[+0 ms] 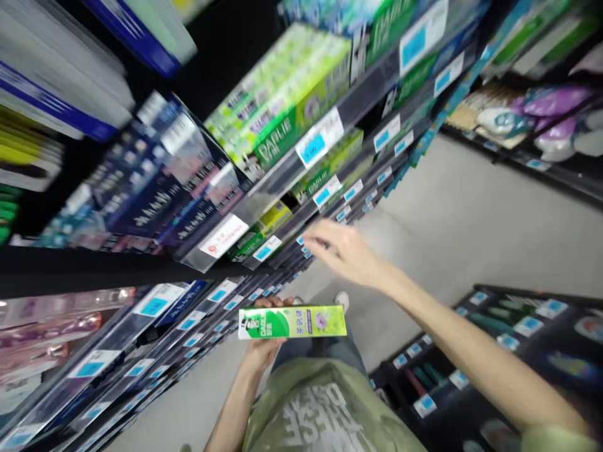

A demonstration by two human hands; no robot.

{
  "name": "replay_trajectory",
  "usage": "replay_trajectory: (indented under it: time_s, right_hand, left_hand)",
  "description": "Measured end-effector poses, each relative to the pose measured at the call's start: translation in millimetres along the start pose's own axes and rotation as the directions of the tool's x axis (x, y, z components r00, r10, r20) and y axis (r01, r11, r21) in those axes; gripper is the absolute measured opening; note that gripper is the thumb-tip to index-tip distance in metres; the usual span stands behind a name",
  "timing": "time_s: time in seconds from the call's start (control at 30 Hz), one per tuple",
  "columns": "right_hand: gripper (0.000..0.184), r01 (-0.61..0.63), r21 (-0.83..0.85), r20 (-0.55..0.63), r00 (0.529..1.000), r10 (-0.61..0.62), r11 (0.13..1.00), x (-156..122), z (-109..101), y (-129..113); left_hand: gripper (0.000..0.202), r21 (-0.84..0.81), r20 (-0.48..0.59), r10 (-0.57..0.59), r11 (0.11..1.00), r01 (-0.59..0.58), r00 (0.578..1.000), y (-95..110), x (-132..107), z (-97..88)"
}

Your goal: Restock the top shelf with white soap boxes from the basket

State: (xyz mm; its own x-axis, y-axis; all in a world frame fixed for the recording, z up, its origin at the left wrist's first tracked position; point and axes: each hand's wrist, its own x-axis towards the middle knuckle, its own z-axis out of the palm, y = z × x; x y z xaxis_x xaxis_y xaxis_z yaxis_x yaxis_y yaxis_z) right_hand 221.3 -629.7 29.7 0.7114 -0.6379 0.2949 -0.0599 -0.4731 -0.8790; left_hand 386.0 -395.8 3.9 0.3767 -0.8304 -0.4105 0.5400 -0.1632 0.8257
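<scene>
My left hand (267, 344) is closed around a green and white Darlie toothpaste box (292, 322), held flat in front of my body with its printed face up. My right hand (342, 251) is raised beside the shelf fronts, slightly blurred, with bent fingers and a gap between thumb and fingers; nothing shows in it. Up the shelf from that hand lies a row of similar yellow-green Darlie toothpaste boxes (287, 88). Dark blue toothpaste boxes (164, 182) stand to their left.
A black shelf edge with price tags (320, 141) runs diagonally past my right hand. Lower shelves (155, 307) with pink packages continue on the left. Across the grey floor (424, 213) stand another rack with purple packages (551, 113) and a dark shelf unit (471, 351) at lower right.
</scene>
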Motion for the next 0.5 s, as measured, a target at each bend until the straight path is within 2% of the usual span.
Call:
replay_trajectory:
  time_s: [0.03,0.07,0.1,0.13,0.17,0.2,0.27,0.33,0.4,0.5]
  right_hand:
    - [0.039,-0.065,0.063,0.155,0.986,0.055,0.996,-13,-2,-4]
    - [0.042,-0.122,0.124,0.331,0.941,0.075,0.985,-23,-3,-7]
    - [0.041,-0.173,0.160,0.487,0.870,0.075,0.972,-32,-5,-10]
    - [0.039,-0.218,0.166,0.594,0.801,0.079,0.962,-38,-7,-14]
    - [0.038,-0.249,0.157,0.649,0.756,0.091,0.956,-42,-10,-18]
    - [0.041,-0.271,0.142,0.670,0.734,0.110,0.952,-45,-14,-22]
    - [0.045,-0.291,0.117,0.653,0.743,0.147,0.949,-47,-26,-32]
    - [0.042,-0.270,0.098,0.612,0.775,0.156,0.958,-46,-48,-45]
    - [0.038,-0.223,0.063,0.526,0.836,0.157,0.973,-41,-79,-59]
    - [0.041,-0.200,0.025,0.293,0.938,0.184,0.980,-22,-135,-81]
  left_hand:
    - [0.050,-0.001,0.004,0.010,1.000,-0.010,1.000,2,0,2.2]
    - [0.048,-0.003,0.010,0.024,1.000,-0.024,1.000,4,0,5.2]
    - [0.048,-0.004,0.020,0.034,0.999,-0.034,0.999,6,0,9.0]
    - [0.049,-0.005,0.031,0.041,0.999,-0.041,0.999,9,0,13.7]
    - [0.050,-0.006,0.037,0.050,0.999,-0.050,0.998,11,-1,19.2]
    - [0.051,-0.007,0.039,0.060,0.998,-0.060,0.997,12,-2,25.3]
    - [0.053,-0.002,0.021,0.089,0.996,-0.089,0.996,12,-4,37.8]
    - [0.058,0.026,-0.027,0.131,0.991,-0.130,0.991,9,-6,47.9]
    - [0.065,0.040,-0.052,0.155,0.987,-0.153,0.987,2,-6,52.5]
    - [0.065,0.030,-0.017,0.137,0.990,-0.136,0.990,-10,-8,46.5]
